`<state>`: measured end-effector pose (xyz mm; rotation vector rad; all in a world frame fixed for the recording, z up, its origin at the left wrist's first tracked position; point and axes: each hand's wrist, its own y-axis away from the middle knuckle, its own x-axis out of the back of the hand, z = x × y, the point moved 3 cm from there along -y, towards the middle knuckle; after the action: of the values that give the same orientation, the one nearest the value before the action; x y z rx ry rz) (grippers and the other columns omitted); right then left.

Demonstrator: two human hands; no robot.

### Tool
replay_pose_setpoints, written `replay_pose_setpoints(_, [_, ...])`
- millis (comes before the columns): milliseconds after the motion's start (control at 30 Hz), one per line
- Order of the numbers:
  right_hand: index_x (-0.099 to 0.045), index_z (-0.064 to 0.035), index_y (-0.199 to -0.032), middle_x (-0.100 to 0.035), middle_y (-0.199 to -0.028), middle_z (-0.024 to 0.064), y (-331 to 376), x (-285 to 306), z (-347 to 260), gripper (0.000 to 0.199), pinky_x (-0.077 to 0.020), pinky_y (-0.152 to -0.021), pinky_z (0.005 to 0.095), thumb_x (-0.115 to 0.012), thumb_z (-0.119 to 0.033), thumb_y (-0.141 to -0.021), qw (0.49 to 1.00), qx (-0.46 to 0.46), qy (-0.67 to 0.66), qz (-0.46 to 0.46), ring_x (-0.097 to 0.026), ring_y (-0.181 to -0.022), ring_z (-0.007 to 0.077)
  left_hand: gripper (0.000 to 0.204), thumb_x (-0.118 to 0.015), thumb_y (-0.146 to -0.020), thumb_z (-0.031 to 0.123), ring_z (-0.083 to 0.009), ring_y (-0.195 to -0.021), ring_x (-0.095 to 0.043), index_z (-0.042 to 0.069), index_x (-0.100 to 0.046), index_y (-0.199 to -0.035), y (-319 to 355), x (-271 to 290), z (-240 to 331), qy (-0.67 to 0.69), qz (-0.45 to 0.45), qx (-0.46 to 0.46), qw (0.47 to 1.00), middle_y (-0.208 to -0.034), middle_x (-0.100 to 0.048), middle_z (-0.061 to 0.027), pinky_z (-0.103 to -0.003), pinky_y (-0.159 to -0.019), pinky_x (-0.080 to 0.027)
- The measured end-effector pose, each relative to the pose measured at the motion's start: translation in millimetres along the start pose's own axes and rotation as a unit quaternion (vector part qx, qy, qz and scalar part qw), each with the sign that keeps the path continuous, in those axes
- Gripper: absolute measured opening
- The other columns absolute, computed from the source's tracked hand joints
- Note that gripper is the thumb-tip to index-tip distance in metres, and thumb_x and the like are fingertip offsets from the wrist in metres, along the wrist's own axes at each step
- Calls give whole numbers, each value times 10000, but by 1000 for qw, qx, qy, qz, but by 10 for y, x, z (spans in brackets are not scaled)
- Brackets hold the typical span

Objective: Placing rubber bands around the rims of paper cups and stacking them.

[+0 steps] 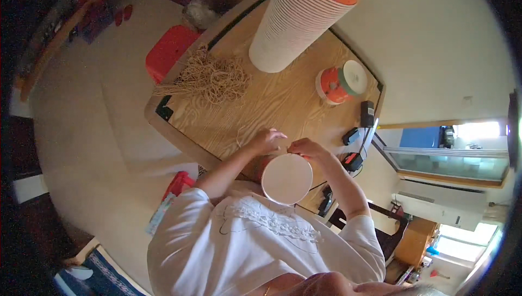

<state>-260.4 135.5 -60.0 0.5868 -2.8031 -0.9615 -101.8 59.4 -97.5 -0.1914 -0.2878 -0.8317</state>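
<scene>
A paper tub [287, 179] rests against my shirt at the table's near edge, its round white end facing up and a bit of orange side showing. My right hand [307, 148] is at the tub's far edge, fingertips pinched together on something too small to make out. My left hand [265, 141] hovers just left of it, fingers stretched and apart. A thin strand of twine [238, 137] lies beside the left hand. Farther left on the wooden table is a tangled heap of tan twine [215, 78].
A tall stack of white nested tubs [296, 27] stands at the far side. Right of it sits an orange and green tub [333, 85] with a pale round end. Small black devices [367, 114] and cables line the right edge. A red stool [169, 51] is beyond the left edge.
</scene>
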Motion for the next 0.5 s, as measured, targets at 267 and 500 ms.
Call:
replay_pose_setpoints(267, [-619,-19,-790,-592,-720,8,-36,62,294,160,-408,-569,216,-624,-177,-773,993,-89,-77,0,-519,-637,81,199,-658,-676,237,-259,-729,-602,69,-666,-782,53,-59,92,107,-79,11,991,-760,-625,-105,-333,-664,-467])
replay_pose_setpoints(500, [-627,-48,-810,-580,-688,-18,52,68,101,152,-405,-566,212,-610,-196,-781,991,-124,-18,-47,-506,-618,74,193,-656,-686,252,-250,-735,-602,81,-667,-774,80,-109,111,17,-135,32,990,-780,-628,-102,-351,-675,-465])
